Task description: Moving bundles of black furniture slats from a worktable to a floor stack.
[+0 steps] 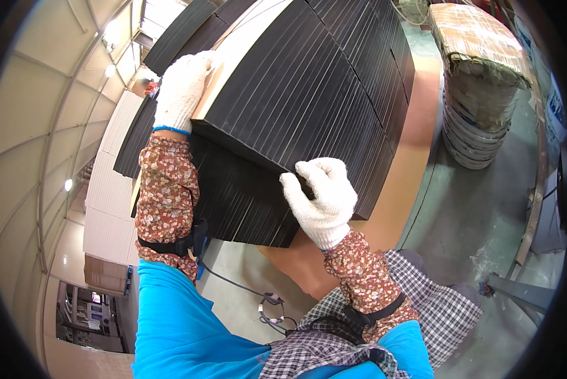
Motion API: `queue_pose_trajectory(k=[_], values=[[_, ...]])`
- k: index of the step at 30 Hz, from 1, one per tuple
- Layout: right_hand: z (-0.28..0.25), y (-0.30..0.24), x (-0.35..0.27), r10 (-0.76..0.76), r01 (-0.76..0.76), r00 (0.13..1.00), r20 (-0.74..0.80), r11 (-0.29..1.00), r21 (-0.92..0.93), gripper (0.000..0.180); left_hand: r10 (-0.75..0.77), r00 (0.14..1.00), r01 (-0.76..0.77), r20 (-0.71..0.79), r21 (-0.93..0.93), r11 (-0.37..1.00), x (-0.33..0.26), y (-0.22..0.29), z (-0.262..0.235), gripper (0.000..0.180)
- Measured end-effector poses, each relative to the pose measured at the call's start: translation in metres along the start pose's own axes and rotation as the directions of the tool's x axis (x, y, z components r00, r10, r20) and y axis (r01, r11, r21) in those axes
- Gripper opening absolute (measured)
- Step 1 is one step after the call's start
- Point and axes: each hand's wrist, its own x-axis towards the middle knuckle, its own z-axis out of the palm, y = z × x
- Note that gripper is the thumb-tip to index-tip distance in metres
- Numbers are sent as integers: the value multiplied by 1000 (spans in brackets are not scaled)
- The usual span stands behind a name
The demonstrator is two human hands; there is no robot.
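In the head view, a large block of black-edged boards [283,88] is stacked in front of me, with a pale tan face [242,47] along its left side. My left hand [181,91], in a white knitted glove, rests its fingers flat against that tan face near the upper left; its fingertips blur into the glare. Close to the block's near lower edge is my right hand [324,201], also gloved, its fingers bent and the thumb apart. Nothing shows between them. Whether it touches the boards I cannot tell. A lower black stack [239,196] sits beneath.
Brown sheet [416,139] lies under the stack. A wrapped pile of round tubs [476,95] stands at right. Pale board stacks [109,202] line the left. A dark cable [233,281] hangs near my body, and a grey metal post [517,294] is at lower right.
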Motion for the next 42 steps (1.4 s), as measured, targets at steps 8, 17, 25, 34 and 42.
queue_pose_trajectory(k=[8, 17, 25, 34, 42], values=[[1, -3, 3, 66, -66, 997, 29, 998, 9, 21, -130, 982, 132, 137, -8, 991, 2, 8, -8, 32], [6, -6, 9, -98, 98, 995, -1, 995, -29, 23, -99, 988, 94, 118, 51, 994, 4, 8, -6, 32], [8, -18, 16, -2, 2, 1000, -11, 1000, 23, 21, -76, 992, 74, 105, 27, 997, 2, 9, -8, 32], [9, -24, 21, -37, 40, 998, -55, 998, 46, 22, -75, 994, 80, 73, -63, 995, 3, 10, -9, 25], [10, -22, 24, -125, 125, 992, -20, 992, 9, 24, -40, 998, 40, 40, 0, 999, 5, 11, -5, 19]])
